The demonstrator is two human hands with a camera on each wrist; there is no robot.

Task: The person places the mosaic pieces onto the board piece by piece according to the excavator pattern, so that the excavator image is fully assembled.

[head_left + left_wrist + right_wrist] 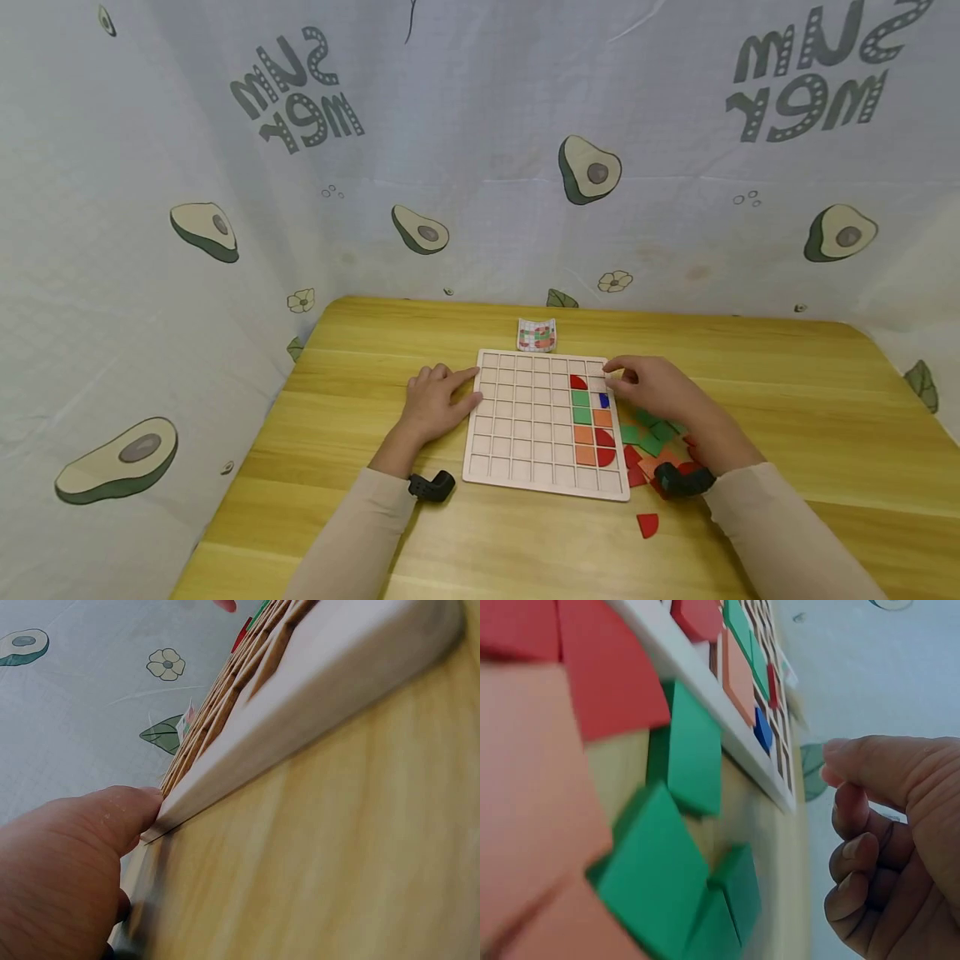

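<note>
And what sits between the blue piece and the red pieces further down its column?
A single orange square, on the board; the head view shows it.

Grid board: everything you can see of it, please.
The grid board is pale and looks wooden: a thick slab with rounded corners, a plain rim and raised strips dividing it into square cells. It lies flat on the table, slightly askew in the head view. Red, green, orange and blue pieces sit in its two rightmost columns; many cells are bare. The left hand touches its left edge; right-hand contact is unclear.
</note>
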